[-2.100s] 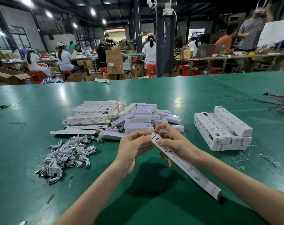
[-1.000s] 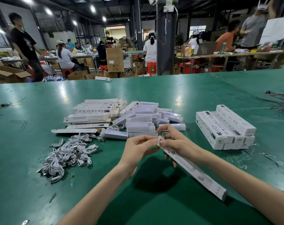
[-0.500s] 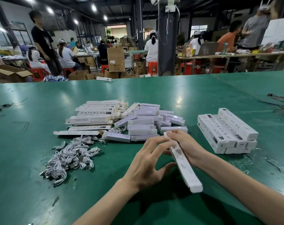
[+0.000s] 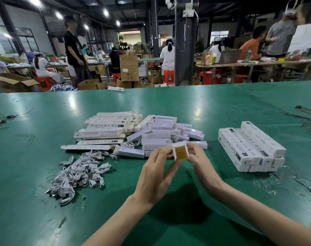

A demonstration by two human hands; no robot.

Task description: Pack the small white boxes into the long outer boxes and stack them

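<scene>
Fingers (image 4: 162,153) of the left hand (image 4: 156,176) pinch the left edge of a long outer box (image 4: 181,152). Fingers (image 4: 195,150) of the right hand (image 4: 202,166) close on its right edge. Neither hand holds anything else.

The box is held above the desk (image 4: 169,107), right in front of the person and turned end-on to the camera. Only the mouth shows: square, open, white end flaps splayed outward, tan-yellow inside. The rest of its length is hidden behind the mouth. Cannot tell whether a small box already sits inside.

Step in hand, as I read it: working the open end of one outer box, either just before loading or just before closing. If it is loaded, the next move calls for folding the side flaps in and tucking the end flap home, one hand steadying the body so the thin card does not buckle. If it is empty, it calls for a reach to the loose pile.

The box looks like light white card, and a hard squeeze would probably dent it.

Further out:
- Small white boxes (image 4: 158,135) lie in a loose heap just beyond the hands.
- Flat outer boxes (image 4: 106,125), printed and unfolded, lie piled to the left of that heap.
- Coiled white cables (image 4: 80,173) lie heaped near the left forearm.
- The finished stack (image 4: 250,148) of closed long boxes sits to the right, in tidy layers, apart from the hands.
</scene>
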